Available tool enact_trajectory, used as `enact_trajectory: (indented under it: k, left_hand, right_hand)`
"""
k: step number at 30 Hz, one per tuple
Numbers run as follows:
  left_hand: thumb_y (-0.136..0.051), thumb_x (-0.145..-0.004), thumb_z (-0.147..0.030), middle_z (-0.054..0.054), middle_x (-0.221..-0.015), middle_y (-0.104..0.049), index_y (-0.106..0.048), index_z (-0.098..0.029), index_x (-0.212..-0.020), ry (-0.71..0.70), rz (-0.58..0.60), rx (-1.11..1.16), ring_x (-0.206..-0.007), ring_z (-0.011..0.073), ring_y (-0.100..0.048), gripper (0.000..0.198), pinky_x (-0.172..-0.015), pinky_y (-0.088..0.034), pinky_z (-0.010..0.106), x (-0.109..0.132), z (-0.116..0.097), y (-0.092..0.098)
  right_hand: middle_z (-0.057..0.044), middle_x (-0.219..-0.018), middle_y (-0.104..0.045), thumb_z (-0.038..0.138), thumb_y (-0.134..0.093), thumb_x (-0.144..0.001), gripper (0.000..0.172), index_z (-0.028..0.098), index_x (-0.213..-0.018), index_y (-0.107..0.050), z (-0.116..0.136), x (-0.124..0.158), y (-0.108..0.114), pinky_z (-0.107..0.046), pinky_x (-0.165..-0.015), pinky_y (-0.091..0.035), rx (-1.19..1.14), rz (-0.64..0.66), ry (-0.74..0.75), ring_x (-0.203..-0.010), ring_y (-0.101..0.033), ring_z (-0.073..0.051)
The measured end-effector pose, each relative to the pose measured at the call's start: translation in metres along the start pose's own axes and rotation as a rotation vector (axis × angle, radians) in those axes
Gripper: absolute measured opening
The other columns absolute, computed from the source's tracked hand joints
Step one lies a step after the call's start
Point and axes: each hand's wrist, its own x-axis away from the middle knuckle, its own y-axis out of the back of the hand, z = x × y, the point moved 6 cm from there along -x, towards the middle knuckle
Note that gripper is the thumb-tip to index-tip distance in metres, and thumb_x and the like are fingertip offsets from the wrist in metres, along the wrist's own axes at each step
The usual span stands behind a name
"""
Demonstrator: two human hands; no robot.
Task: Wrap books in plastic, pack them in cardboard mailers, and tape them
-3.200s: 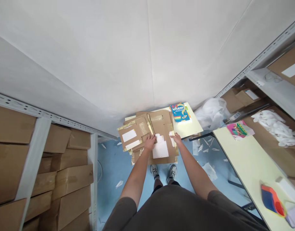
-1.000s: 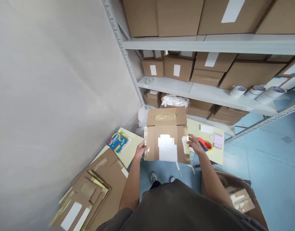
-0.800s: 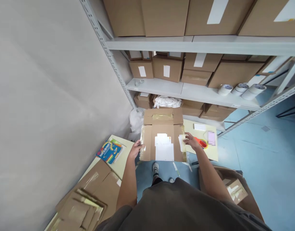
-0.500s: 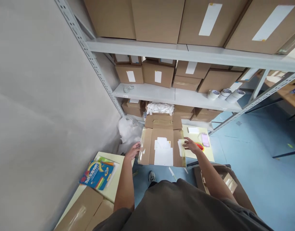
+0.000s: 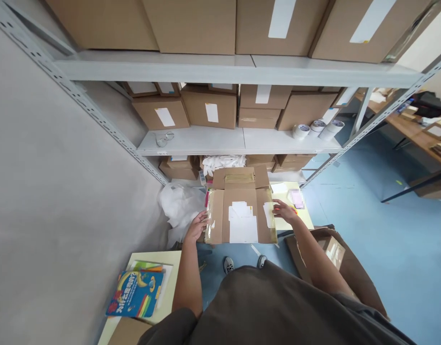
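Note:
A flattened brown cardboard box point(image 5: 242, 195) with white labels and shiny tape along its edges is held up in front of my body. My left hand point(image 5: 197, 226) grips its left edge, fingers curled at the taped side. At the right edge, my right hand point(image 5: 283, 210) holds the cardboard near a white label point(image 5: 268, 214). More white labels point(image 5: 243, 225) cover the middle panel. The undersides of the cardboard and some fingertips are hidden.
Metal shelving point(image 5: 206, 139) with boxes and tape rolls point(image 5: 300, 131) stands ahead. White plastic bags point(image 5: 179, 206) lie left. Books point(image 5: 136, 293) rest on a low table point(image 5: 172, 263). An open carton point(image 5: 353, 268) stands right, below a pale table point(image 5: 307, 219).
The view has shifted, with the shelving now further left and the right-hand workbench more visible. Both hands still hold the cardboard, and a second shoe now shows below.

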Motion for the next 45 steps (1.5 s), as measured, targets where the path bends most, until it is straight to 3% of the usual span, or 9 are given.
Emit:
enact_trajectory:
  k: [11,17,24,31,33,37,41,43,45]
  left_hand:
    - [-0.096,-0.054,-0.025,0.003,-0.106,-0.074,-0.07,-0.023,-0.119,0.019,-0.095,-0.092,-0.085,0.0178,-0.074,0.069,-0.068,-0.057,0.024,0.022,-0.014,-0.051]
    - [-0.095,-0.051,-0.025,0.003,-0.104,-0.072,-0.071,-0.022,-0.118,-0.014,-0.186,-0.128,-0.085,0.0184,-0.073,0.071,-0.069,-0.057,0.025,0.049,-0.018,-0.07]
    - [-0.097,-0.05,-0.033,0.004,-0.103,-0.074,-0.073,-0.023,-0.118,-0.078,-0.282,-0.173,-0.086,0.0217,-0.075,0.073,-0.072,-0.06,0.03,0.085,-0.022,-0.075]
    - [-0.097,-0.049,-0.032,0.006,-0.106,-0.076,-0.077,-0.022,-0.115,-0.149,-0.379,-0.137,-0.088,0.0227,-0.075,0.07,-0.07,-0.061,0.031,0.117,-0.036,-0.091]
    - [-0.095,-0.051,-0.031,0.006,-0.107,-0.076,-0.078,-0.022,-0.116,-0.166,-0.39,-0.113,-0.087,0.0216,-0.075,0.068,-0.069,-0.059,0.029,0.12,-0.042,-0.103]
    - [-0.091,-0.055,-0.028,0.007,-0.105,-0.078,-0.08,-0.021,-0.116,-0.205,-0.398,-0.062,-0.083,0.0187,-0.075,0.063,-0.067,-0.056,0.026,0.115,-0.052,-0.138]
    - [-0.087,-0.058,-0.027,0.007,-0.105,-0.079,-0.079,-0.02,-0.12,-0.254,-0.431,-0.006,-0.084,0.0183,-0.075,0.062,-0.067,-0.056,0.025,0.094,-0.054,-0.187]
    - [-0.085,-0.062,-0.028,0.007,-0.108,-0.079,-0.079,-0.019,-0.122,-0.295,-0.475,-0.005,-0.088,0.0193,-0.075,0.061,-0.07,-0.057,0.026,0.08,-0.049,-0.212]
    - [-0.084,-0.066,-0.029,0.008,-0.11,-0.079,-0.078,-0.018,-0.123,-0.351,-0.526,-0.038,-0.093,0.0205,-0.076,0.058,-0.076,-0.059,0.027,0.067,-0.042,-0.235]
  right_hand:
    - [0.003,-0.092,-0.061,0.022,-0.083,-0.054,0.059,0.032,-0.11,-0.07,-0.006,-0.023,0.041,-0.035,-0.077,-0.055,-0.1,0.033,0.068,-0.082,-0.066,-0.018]
    - [0.002,-0.091,-0.064,0.022,-0.084,-0.055,0.053,0.03,-0.106,-0.073,-0.005,-0.031,0.043,-0.036,-0.076,-0.056,-0.1,0.126,0.082,-0.083,-0.068,-0.019]
    - [0.003,-0.09,-0.066,0.024,-0.081,-0.056,0.052,0.03,-0.106,-0.07,-0.013,-0.036,0.043,-0.036,-0.078,-0.056,-0.099,0.179,0.041,-0.081,-0.069,-0.018]
    - [0.001,-0.089,-0.065,0.028,-0.081,-0.056,0.051,0.029,-0.106,-0.071,-0.017,-0.051,0.036,-0.041,-0.081,-0.059,-0.018,0.134,0.075,-0.084,-0.069,-0.022]
    - [-0.003,-0.097,-0.069,0.03,-0.08,-0.059,0.057,0.029,-0.115,-0.072,-0.016,-0.053,0.034,-0.045,-0.086,-0.06,0.055,0.091,0.112,-0.09,-0.071,-0.025]
    - [-0.01,-0.138,-0.069,0.037,-0.083,-0.065,0.077,0.034,-0.141,-0.068,-0.01,-0.042,0.025,-0.055,-0.102,-0.058,0.284,0.04,0.256,-0.12,-0.069,-0.034]
    - [-0.01,-0.153,-0.065,0.044,-0.09,-0.071,0.079,0.036,-0.146,-0.067,-0.012,0.002,-0.011,-0.058,-0.115,-0.05,0.394,0.384,0.396,-0.144,-0.058,-0.036]
    - [-0.01,-0.159,-0.061,0.045,-0.095,-0.068,0.092,0.037,-0.154,-0.062,-0.018,0.03,-0.033,-0.059,-0.118,-0.048,0.4,0.542,0.462,-0.148,-0.055,-0.036]
    - [-0.01,-0.163,-0.057,0.042,-0.094,-0.068,0.097,0.036,-0.157,-0.059,-0.021,0.05,-0.047,-0.058,-0.122,-0.044,0.378,0.507,0.552,-0.15,-0.054,-0.035]
